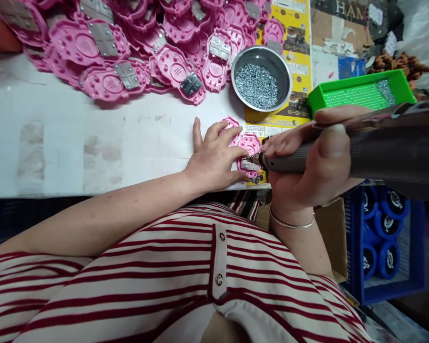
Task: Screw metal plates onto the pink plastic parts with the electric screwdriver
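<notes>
My right hand is wrapped round a dark electric screwdriver. The tool lies almost level, and its bit meets a small metal plate on a pink plastic part. My left hand presses that part to the table, with thumb and fingers at its left side. Under the left fingers lies a second pink plastic part, partly covered. Whether a screw sits at the bit's tip is too small to tell.
A steel bowl of small screws stands beyond my hands. Pink parts with metal plates are heaped at the back left. A green tray lies at the right. Below it, a blue crate holds round blue items.
</notes>
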A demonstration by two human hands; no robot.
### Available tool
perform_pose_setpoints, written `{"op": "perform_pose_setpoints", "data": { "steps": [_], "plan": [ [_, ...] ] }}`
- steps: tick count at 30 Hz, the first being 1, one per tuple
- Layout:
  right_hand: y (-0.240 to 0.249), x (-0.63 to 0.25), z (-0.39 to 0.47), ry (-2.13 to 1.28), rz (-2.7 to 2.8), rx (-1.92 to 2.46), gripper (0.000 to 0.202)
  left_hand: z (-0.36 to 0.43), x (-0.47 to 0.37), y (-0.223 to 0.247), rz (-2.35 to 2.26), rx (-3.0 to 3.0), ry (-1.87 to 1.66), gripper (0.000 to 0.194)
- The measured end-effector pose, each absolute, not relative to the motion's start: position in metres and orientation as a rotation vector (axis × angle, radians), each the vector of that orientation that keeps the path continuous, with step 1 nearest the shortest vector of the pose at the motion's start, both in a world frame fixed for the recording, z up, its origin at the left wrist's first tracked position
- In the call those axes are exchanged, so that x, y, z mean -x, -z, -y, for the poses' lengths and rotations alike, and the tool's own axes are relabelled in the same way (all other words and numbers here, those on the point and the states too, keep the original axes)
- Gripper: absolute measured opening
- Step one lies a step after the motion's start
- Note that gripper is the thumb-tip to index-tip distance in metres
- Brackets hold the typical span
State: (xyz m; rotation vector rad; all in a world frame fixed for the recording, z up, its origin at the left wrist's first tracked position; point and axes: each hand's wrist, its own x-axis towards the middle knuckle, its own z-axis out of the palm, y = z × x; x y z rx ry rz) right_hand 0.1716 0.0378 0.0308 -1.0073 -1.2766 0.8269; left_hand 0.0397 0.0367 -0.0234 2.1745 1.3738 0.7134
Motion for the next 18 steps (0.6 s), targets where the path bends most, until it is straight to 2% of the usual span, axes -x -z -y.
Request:
{"op": "perform_pose_setpoints", "data": {
  "steps": [3, 18],
  "plan": [
    [-0.028, -0.169, -0.040, -0.585, 1.287, 0.970, 0.017, -0.037, -0.040, 0.024, -1.373, -2.179, -0.722, 0.038],
    [-0.034, -0.159, -0.046, -0.557, 1.155, 0.807, 0.015, -0.037, -0.039, 0.023, -1.358, -2.177, -0.727, 0.036]
  ]
}}
